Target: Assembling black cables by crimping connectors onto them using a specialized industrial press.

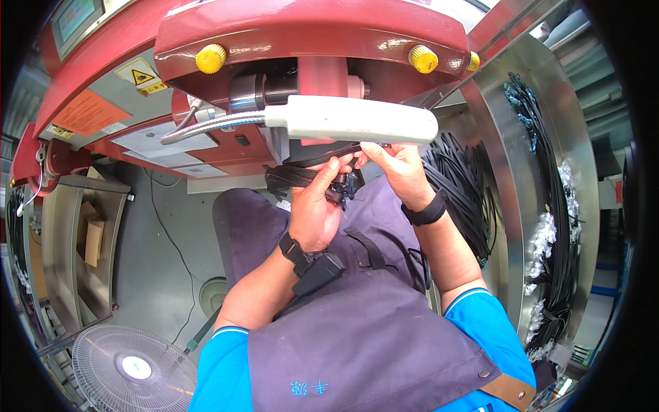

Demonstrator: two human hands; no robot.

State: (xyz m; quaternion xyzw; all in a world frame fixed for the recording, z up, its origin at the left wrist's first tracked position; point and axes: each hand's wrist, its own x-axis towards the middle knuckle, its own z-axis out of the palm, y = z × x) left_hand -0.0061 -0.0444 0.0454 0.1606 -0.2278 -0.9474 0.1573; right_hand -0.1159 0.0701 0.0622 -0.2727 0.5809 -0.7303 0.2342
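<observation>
My left hand (317, 214) is closed around a bundle of thin black strips (292, 177), with small dark blue-grey ends showing beside its fingers. Just to the right, my right hand (401, 173) pinches a black strip (336, 152) between thumb and fingers. The hands nearly touch, above my lap and just under a white lamp (364, 119) on a bendable metal neck (216, 123). The lamp partly covers the red machine's (309, 31) front and its dark roller (280, 89). Whether the pinched strip belongs to the held bundle I cannot tell.
At my right, a thick heap of black strips (456, 178) lies beside a metal trough (498, 110) holding more strips with clear plastic-wrapped parts (542, 240). A standing fan (134, 364) is at the lower left. Metal shelving (75, 247) with a cardboard box (93, 237) stands left.
</observation>
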